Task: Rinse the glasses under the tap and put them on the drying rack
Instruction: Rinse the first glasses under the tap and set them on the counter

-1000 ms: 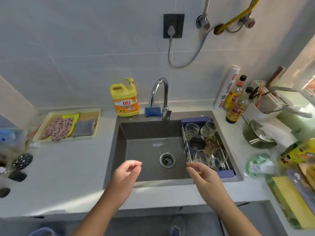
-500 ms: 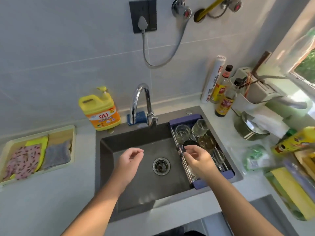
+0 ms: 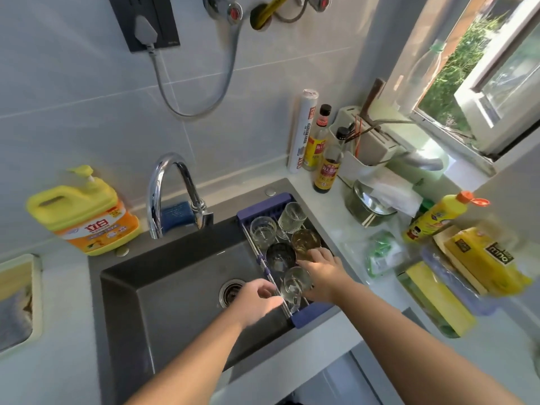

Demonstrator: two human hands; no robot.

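Observation:
A metal drying rack with blue ends [image 3: 264, 207] spans the right side of the dark sink [image 3: 175, 276]. Several glasses stand in it: a clear one [image 3: 262, 231], a ribbed one [image 3: 292, 218], an amber one [image 3: 304, 239], a dark one [image 3: 279, 258] and a near clear one [image 3: 293, 283]. My right hand [image 3: 325, 273] lies palm down over the rack, fingertips at the amber glass, thumb beside the near clear glass; what its fingers hold is hidden. My left hand [image 3: 255, 299] reaches to the rack's left rail, fingers loosely curled next to the near clear glass. The chrome tap [image 3: 163, 182] is dry.
A yellow detergent jug [image 3: 84, 211] stands left of the tap, a blue sponge [image 3: 176, 214] behind it. Sauce bottles [image 3: 325, 168], a knife block [image 3: 368, 141], a steel pot [image 3: 369, 206], a yellow squeeze bottle [image 3: 438, 214] and bags crowd the right counter. A tray [image 3: 17, 299] sits far left.
Both hands moved forward and right from the sink's front edge; the right hand came down over the rack's glasses, and the left hand crossed the sink to the rack's left rail.

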